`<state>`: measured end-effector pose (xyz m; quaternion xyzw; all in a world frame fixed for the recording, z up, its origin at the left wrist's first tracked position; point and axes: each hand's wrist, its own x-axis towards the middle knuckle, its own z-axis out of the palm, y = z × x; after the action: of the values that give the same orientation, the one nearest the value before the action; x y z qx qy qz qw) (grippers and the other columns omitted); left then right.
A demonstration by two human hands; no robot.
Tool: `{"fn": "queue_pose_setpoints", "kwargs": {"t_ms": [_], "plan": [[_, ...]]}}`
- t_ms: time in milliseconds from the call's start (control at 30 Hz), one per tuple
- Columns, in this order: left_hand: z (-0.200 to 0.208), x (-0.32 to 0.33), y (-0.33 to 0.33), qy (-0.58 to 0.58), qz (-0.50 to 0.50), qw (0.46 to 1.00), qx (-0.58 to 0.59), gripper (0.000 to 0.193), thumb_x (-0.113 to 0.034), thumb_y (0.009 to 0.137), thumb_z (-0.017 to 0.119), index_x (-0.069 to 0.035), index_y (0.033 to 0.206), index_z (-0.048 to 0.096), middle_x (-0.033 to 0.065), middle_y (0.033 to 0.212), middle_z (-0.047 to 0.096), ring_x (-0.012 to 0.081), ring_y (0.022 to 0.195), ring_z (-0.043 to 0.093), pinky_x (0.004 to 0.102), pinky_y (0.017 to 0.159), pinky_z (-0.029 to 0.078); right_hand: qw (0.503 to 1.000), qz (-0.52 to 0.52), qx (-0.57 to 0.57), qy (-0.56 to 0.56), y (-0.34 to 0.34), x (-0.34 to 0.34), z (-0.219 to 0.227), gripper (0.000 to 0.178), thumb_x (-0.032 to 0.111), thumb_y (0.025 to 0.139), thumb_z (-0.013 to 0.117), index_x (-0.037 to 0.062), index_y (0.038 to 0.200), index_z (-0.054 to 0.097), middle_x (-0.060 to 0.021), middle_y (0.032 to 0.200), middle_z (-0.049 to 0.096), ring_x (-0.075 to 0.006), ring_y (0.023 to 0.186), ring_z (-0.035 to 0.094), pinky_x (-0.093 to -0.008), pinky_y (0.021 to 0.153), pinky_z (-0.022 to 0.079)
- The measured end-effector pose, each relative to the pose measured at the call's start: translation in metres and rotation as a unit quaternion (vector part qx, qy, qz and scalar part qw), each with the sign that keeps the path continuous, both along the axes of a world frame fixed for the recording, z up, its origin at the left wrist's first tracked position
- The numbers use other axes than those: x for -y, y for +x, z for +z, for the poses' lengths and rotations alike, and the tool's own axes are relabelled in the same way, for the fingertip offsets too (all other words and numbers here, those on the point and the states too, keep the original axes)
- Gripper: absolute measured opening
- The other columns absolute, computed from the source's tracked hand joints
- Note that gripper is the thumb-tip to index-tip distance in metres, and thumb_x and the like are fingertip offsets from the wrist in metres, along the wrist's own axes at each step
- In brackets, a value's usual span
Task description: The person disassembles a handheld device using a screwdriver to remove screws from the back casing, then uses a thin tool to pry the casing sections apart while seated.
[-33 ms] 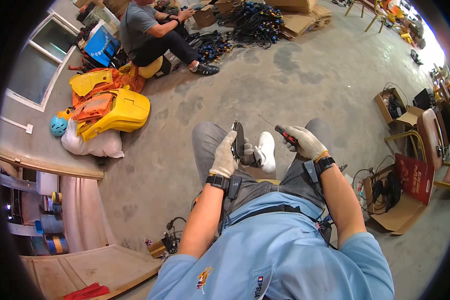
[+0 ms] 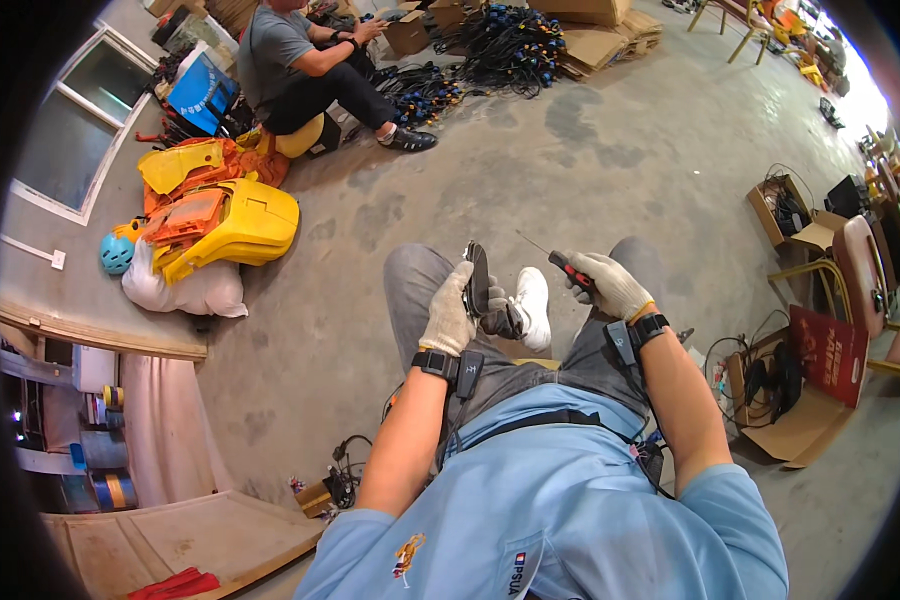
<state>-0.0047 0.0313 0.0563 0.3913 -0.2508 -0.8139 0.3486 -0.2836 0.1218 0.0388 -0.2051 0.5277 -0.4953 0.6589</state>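
Note:
My left hand (image 2: 450, 312), in a pale knitted glove, is closed around a black, curved, flat-sided object (image 2: 478, 278). Its exact kind is unclear. A dark piece (image 2: 502, 321) shows just below it, beside my white shoe (image 2: 532, 308); whether the two dark parts are joined, I cannot tell. My right hand (image 2: 615, 284), gloved the same way, grips a screwdriver (image 2: 572, 272) by its red and black handle. The thin shaft points up and left toward the black object, and its tip stays apart from it. Both hands are above my knees.
Yellow and orange plastic shells (image 2: 240, 225) lie at the left beside a stuffed white sack (image 2: 185, 283). Another person (image 2: 300, 60) sits beyond them, near a heap of black cables (image 2: 510, 50). Open cardboard boxes (image 2: 800, 440) and a chair (image 2: 855, 270) stand at the right.

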Motion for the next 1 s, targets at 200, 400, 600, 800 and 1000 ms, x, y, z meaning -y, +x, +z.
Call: {"fn": "queue_pose_setpoints", "kwargs": {"t_ms": [200, 400, 600, 800, 1000], "plan": [[0.002, 0.002, 0.002, -0.012, -0.016, 1.000, 0.003, 0.045, -0.035, 0.107, 0.052, 0.007, 0.117, 0.062, 0.0194, 0.098, 0.071, 0.0298, 0.081, 0.075, 0.0381, 0.069, 0.065, 1.000, -0.008, 0.006, -0.004, -0.003, 0.000, -0.002, 0.030, 0.032, 0.103, 0.059, 0.0042, 0.113, 0.064, -0.0050, 0.090, 0.064, -0.0093, 0.064, 0.058, -0.0236, 0.059, 0.051], [-0.013, 0.006, 0.009, 0.002, -0.001, 1.000, -0.021, 0.047, -0.035, 0.108, 0.049, 0.008, 0.120, 0.061, 0.0222, 0.100, 0.070, 0.0315, 0.080, 0.074, 0.0386, 0.066, 0.065, 0.999, 0.031, -0.019, -0.023, -0.005, 0.007, -0.008, 0.035, 0.036, 0.101, 0.064, 0.0037, 0.114, 0.064, -0.0047, 0.092, 0.065, -0.0098, 0.071, 0.059, -0.0248, 0.063, 0.053], [-0.007, 0.007, 0.009, 0.065, -0.032, 0.992, -0.105, 0.051, -0.038, 0.109, 0.042, 0.007, 0.129, 0.057, 0.0245, 0.103, 0.070, 0.0326, 0.083, 0.074, 0.0390, 0.066, 0.066, 0.998, 0.054, -0.023, -0.032, -0.004, -0.001, 0.002, 0.042, 0.031, 0.102, 0.066, -0.0001, 0.130, 0.059, -0.0054, 0.105, 0.066, -0.0134, 0.092, 0.065, -0.0310, 0.077, 0.056], [-0.007, 0.002, 0.008, 0.018, -0.101, 0.992, -0.073, 0.052, -0.037, 0.111, 0.036, 0.003, 0.137, 0.056, 0.0223, 0.114, 0.071, 0.0285, 0.087, 0.075, 0.0382, 0.069, 0.066, 0.997, 0.052, -0.005, -0.053, 0.007, -0.001, 0.003, 0.044, 0.018, 0.092, 0.074, -0.0009, 0.128, 0.059, -0.0069, 0.103, 0.065, -0.0168, 0.091, 0.065, -0.0351, 0.082, 0.059], [-0.001, 0.002, 0.004, -0.005, -0.133, 0.989, -0.066, 0.053, -0.036, 0.110, 0.037, 0.007, 0.136, 0.056, 0.0250, 0.113, 0.071, 0.0293, 0.086, 0.075, 0.0347, 0.066, 0.066, 0.999, 0.034, -0.012, -0.024, 0.001, 0.004, 0.008, 0.024, 0.019, 0.091, 0.075, 0.0052, 0.104, 0.061, -0.0023, 0.088, 0.060, -0.0127, 0.073, 0.060, -0.0321, 0.071, 0.057]]}}
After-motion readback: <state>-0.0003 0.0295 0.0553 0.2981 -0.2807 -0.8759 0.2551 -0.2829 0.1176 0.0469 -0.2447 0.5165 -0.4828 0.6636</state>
